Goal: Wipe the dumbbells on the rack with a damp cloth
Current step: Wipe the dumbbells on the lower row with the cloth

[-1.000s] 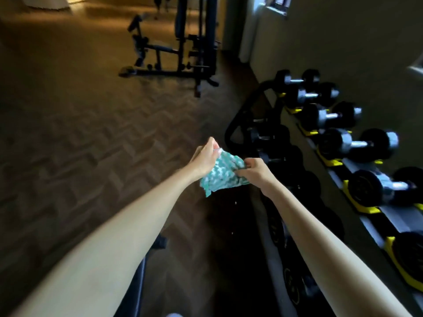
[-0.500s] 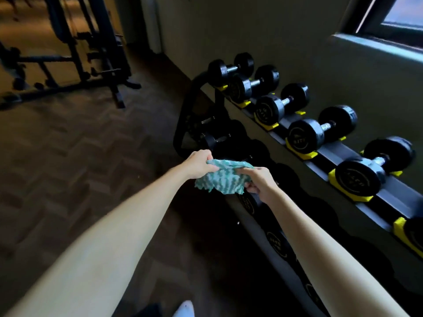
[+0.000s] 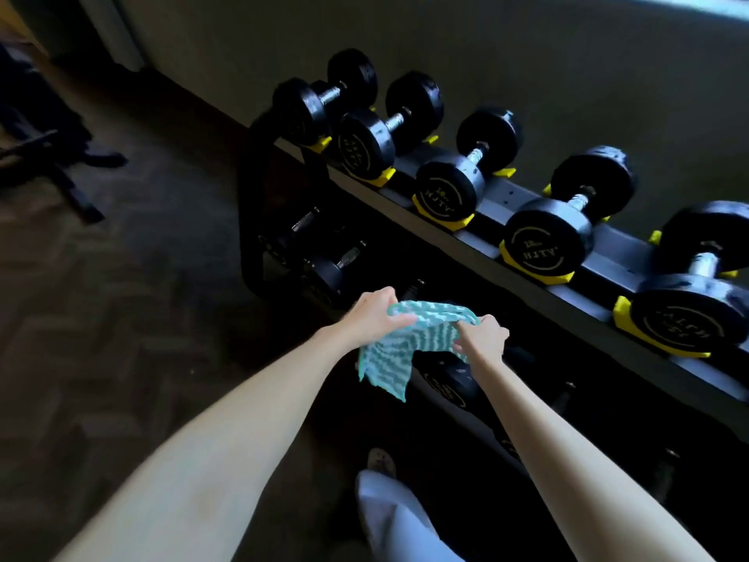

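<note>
A teal and white patterned cloth [image 3: 409, 342] hangs stretched between both hands in front of the rack. My left hand [image 3: 373, 316] grips its left edge and my right hand [image 3: 482, 336] pinches its right edge. The black dumbbell rack [image 3: 523, 196] runs from the upper middle to the right edge. Its top shelf carries several black dumbbells on yellow cradles, among them one [image 3: 450, 188] near the middle and one [image 3: 547, 241] to its right. Lower shelves hold more dumbbells [image 3: 332, 273] in deep shadow. The cloth touches no dumbbell.
A grey wall [image 3: 527, 54] stands right behind the rack. Dark herringbone floor [image 3: 121, 318] spreads to the left. Legs of a black exercise machine [image 3: 52, 156] reach in at the far left. My leg and shoe [image 3: 381, 464] show below the hands.
My view has swung right and down onto the rack, which now looks closer. The hands have drawn apart and spread the bunched cloth, so a corner hangs down.
</note>
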The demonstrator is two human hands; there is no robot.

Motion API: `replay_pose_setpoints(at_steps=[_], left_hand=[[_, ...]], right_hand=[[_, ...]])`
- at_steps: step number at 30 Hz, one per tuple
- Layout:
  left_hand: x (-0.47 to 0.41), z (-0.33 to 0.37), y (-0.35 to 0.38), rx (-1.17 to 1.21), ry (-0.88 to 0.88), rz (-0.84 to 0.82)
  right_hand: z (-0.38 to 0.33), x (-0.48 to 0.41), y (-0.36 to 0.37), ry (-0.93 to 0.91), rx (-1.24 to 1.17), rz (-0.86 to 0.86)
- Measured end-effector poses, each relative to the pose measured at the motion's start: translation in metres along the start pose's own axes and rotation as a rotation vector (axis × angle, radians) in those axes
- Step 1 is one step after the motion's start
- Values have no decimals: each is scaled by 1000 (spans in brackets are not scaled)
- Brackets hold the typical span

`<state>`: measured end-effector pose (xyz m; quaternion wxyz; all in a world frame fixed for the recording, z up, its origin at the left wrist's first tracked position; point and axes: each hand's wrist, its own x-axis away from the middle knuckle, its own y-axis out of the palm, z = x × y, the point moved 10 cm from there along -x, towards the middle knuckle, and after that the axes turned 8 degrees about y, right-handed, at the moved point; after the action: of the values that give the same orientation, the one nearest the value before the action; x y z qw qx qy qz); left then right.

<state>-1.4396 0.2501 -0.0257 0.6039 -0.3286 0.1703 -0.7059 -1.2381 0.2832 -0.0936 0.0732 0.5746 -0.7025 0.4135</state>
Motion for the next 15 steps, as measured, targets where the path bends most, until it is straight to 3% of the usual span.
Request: replay_pose_setpoints(at_steps=[4, 6, 10, 15], left_hand=[[-58, -19, -4, -61, 33, -150], [-76, -25, -3, -87, 69, -236], [-107, -46, -6, -107, 102, -424], [-147, -84, -25, 26, 42, -543]], right_hand=[[7, -33, 60, 352, -494, -79], [4, -39, 95, 459, -659, -204], [-23, -48, 164, 383, -700, -549], [-64, -77, 226, 336, -847, -593]])
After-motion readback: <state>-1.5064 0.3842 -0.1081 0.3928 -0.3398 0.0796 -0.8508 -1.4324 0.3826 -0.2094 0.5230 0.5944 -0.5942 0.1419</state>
